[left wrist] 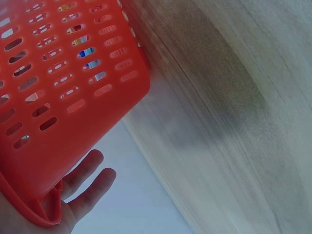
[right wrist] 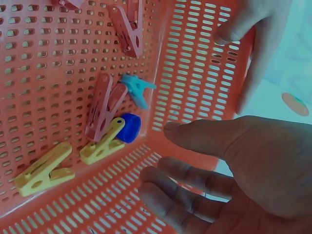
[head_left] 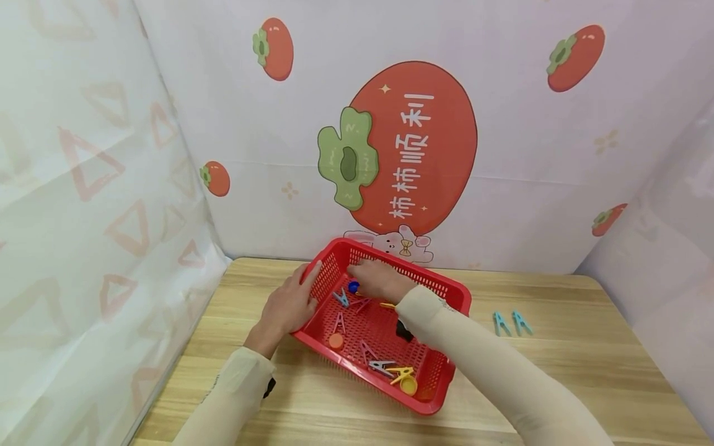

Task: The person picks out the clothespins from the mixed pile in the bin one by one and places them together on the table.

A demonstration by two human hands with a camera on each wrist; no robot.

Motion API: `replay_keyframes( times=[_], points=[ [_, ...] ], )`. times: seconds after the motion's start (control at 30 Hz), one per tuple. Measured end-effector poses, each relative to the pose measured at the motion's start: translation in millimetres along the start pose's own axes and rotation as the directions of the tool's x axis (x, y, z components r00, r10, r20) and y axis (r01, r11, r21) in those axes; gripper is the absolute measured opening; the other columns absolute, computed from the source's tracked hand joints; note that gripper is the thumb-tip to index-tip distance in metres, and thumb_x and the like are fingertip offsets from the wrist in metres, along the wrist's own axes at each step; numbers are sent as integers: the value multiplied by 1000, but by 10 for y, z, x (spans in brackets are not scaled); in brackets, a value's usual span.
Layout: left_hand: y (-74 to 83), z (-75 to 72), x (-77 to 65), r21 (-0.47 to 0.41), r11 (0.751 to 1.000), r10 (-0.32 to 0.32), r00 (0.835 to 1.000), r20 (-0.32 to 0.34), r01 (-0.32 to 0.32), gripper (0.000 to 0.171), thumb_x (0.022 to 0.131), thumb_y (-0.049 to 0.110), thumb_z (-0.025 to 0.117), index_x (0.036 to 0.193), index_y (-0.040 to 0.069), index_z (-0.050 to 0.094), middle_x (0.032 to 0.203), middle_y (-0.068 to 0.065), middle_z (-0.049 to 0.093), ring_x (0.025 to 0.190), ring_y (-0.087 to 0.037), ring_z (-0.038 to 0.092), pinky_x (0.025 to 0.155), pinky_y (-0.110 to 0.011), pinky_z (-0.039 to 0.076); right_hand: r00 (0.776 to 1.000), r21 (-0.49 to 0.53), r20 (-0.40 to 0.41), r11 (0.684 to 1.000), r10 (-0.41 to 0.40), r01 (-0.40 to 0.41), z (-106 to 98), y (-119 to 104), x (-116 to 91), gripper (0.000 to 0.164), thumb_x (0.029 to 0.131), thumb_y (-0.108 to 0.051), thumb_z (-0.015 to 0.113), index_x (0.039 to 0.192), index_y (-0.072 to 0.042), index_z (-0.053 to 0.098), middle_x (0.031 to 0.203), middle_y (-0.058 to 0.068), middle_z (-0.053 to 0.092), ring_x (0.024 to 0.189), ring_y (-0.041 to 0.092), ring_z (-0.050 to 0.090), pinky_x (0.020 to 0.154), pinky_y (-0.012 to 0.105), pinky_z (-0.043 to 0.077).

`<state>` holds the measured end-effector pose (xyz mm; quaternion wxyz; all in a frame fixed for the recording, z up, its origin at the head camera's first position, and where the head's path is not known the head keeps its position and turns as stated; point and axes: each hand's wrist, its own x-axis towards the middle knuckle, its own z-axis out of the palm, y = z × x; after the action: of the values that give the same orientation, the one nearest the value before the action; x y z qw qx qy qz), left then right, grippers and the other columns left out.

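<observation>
A red plastic basket (head_left: 385, 371) with slotted walls sits at an angle on the table. My left hand (head_left: 288, 303) grips its left rim, the thumb inside and the other fingers outside. Inside the basket, near the far left corner, is my right hand (head_left: 379, 279). The right wrist view shows its fingers loosely bent, with nothing between them. Close by lie a blue bottle cap (right wrist: 130, 127), a light blue clothespin (right wrist: 138, 89), a pink clothespin (right wrist: 105, 105) and a yellow clothespin (right wrist: 103, 144). Another yellow clothespin (right wrist: 45, 169) lies along the wall.
Toward the basket's near end are an orange cap (head_left: 336, 341), a grey clothespin (head_left: 382, 367) and a yellow cap (head_left: 409, 385). Two light blue clothespins (head_left: 501, 324) lie on the wooden table (head_left: 580, 371) at the right. A printed cloth backdrop (head_left: 519, 186) stands behind.
</observation>
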<state>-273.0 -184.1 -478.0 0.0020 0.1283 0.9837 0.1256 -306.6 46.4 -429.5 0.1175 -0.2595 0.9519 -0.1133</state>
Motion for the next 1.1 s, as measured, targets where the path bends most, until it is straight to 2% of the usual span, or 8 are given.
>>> replay_keyframes(
  times=[0.17,0.37,0.6,0.77,0.87,0.93,1.1],
  points=[
    [4,-6,5,4,1000,2,1000,1,-2,89,102,24,70,176,24,21,174,-18,33,133,-38,59,104,-59,60,1000,-47,-1,999,-6,6,87,18,101,45,100,-12,78,144,-10,69,137,14,71,120,32,69,109,55,59],
    [4,-10,18,12,1000,5,1000,1,-5,89,102,24,70,176,24,21,173,-18,34,129,-36,61,102,-57,61,1000,-53,26,999,15,-13,93,-39,115,44,104,-9,71,148,-11,67,142,14,67,125,31,68,112,52,57],
    [2,3,14,14,1000,8,1000,3,-8,90,101,24,71,176,24,21,173,-19,35,130,-37,61,103,-57,61,999,-117,11,992,-49,50,218,-3,252,39,108,-10,66,147,-13,68,142,14,66,128,30,65,116,48,55],
    [6,-2,11,9,1000,1,1000,-2,-1,90,100,23,72,176,24,23,173,-19,35,128,-37,61,102,-57,62,997,-153,19,985,-77,79,438,127,476,40,106,-12,70,145,-19,69,142,12,66,128,30,62,115,52,55],
    [4,0,4,3,1000,-4,1000,-3,4,90,100,23,73,176,25,24,172,-18,36,127,-37,61,101,-57,62,996,-148,52,985,-75,82,551,164,586,45,104,-14,74,147,-23,68,144,9,66,131,30,61,115,53,55],
    [3,4,3,0,1000,-3,1000,-5,3,91,100,23,73,176,24,24,172,-19,36,128,-37,61,101,-57,62,995,-163,69,983,-69,79,542,114,571,47,103,-15,75,149,-23,67,145,8,66,132,29,61,115,52,55],
    [1,9,7,1,1000,3,1000,-5,-3,91,99,23,74,176,24,24,172,-20,36,129,-38,61,101,-58,62,995,-220,86,973,-50,68,377,-111,365,52,101,-12,77,151,-23,66,148,7,65,135,27,59,117,49,54]
  ],
)
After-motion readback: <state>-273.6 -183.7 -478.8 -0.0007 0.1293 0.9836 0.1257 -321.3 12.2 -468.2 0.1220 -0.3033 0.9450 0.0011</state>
